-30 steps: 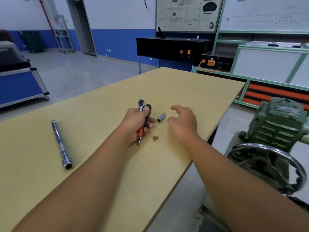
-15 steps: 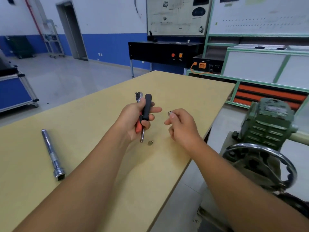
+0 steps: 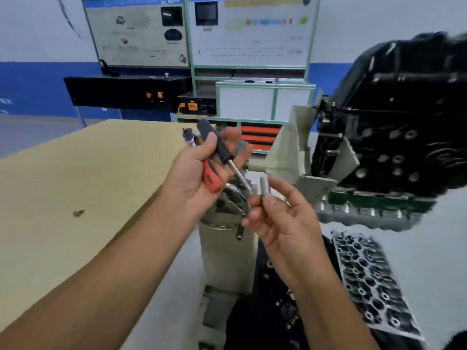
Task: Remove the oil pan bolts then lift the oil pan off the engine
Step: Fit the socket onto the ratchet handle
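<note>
Left hand (image 3: 199, 170) gripping ratchet (image 3: 209, 176) and screwdriver (image 3: 219, 147), right hand (image 3: 280, 218) pinching socket (image 3: 265, 185), engine (image 3: 394, 117) right of hands

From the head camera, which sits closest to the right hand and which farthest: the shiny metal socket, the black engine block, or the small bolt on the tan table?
1. Shiny cylindrical metal socket: pinched in the right hand itself.
2. Small bolt: lying on the tan wooden table, off to the left.
3. Black engine block: on its stand, up to the right; too close to call against the bolt.

Engine (image 3: 394, 127) right; open table (image 3: 75, 173) left.
</note>
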`<state>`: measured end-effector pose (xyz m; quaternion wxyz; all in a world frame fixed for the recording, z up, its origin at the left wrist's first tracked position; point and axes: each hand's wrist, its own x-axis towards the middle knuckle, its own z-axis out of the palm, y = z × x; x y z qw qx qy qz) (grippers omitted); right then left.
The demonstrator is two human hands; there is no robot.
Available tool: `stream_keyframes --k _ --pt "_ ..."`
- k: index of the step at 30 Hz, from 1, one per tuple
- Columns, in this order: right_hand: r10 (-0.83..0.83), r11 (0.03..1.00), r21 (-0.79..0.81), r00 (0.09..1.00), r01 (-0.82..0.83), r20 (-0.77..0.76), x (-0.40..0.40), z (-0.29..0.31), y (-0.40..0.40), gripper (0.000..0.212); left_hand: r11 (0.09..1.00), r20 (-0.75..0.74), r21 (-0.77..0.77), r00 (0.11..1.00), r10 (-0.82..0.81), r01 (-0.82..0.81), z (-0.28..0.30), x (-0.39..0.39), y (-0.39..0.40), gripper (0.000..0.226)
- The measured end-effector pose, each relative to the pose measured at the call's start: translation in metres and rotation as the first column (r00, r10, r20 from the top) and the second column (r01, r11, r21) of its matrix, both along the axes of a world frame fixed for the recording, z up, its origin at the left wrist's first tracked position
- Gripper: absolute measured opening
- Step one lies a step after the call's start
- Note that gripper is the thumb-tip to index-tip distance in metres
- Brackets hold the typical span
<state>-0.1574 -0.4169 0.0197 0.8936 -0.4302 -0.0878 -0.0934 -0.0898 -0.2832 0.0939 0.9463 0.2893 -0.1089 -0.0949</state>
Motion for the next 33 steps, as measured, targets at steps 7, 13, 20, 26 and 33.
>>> stream_keyframes --k 7,13,20,26,33 --pt "-0.322 0.945 -0.05 0.946 0.324 0.042 -0.081 0.014 -0.125 0.017 0.993 0.09 -0.084 0.993 -0.078 0.085 -0.005 -0.047 -0.137 0.016" --pt "-0.292 0.921 -0.234 0.95 0.31 0.11 -0.087 0.017 -0.195 0.024 0.974 0.192 -0.122 0.967 -0.167 0.193 -0.001 -0.061 -0.203 0.016" --pt "-0.093 0.886 -0.441 0.986 0.145 0.138 -0.051 -0.009 -0.241 0.013 0.993 0.221 0.026 0.968 -0.119 0.117 -0.05 -0.044 -0.238 0.034" --pt "-0.162 0.749 -0.615 0.969 0.245 0.189 -0.026 -0.043 -0.247 0.02 0.996 0.246 0.081 0.969 0.019 -0.04 -0.069 -0.028 -0.221 0.05" --pt "-0.088 0.867 -0.479 0.989 0.136 0.122 -0.017 -0.054 -0.234 0.027 0.963 0.286 0.112 0.936 0.204 -0.244 -0.073 -0.03 -0.207 0.053"
